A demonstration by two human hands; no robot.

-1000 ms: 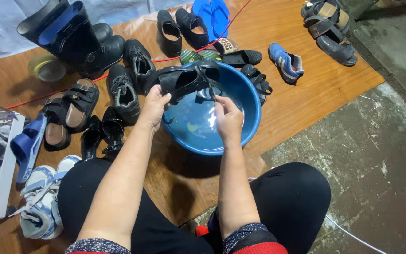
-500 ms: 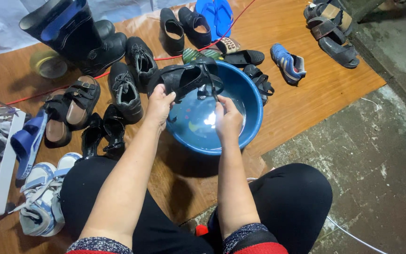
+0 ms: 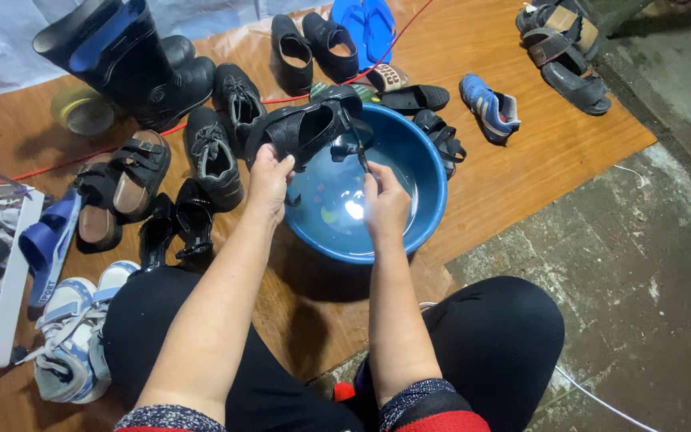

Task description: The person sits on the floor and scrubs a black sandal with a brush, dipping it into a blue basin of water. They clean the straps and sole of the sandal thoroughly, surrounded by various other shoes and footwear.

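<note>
Right over the basin (image 3: 429, 210), her left hand (image 3: 269, 178) grips a wet black sandal (image 3: 307, 128) while her right hand (image 3: 385, 204) pinches its strap.

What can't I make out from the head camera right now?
- Right hand: whatever thin thing it pinches against the black sandal is too small to tell.
- Left hand: its fingertips are hidden behind the sandal.
- Blue basin: glare hides part of the bottom.
- Box: cut off by the left edge.

Bright overhead light, sharp focus. A white glare spot sits on the water in the blue basin (image 3: 409, 232). Soft shadows fall beneath the arms; edges bend slightly.
</note>
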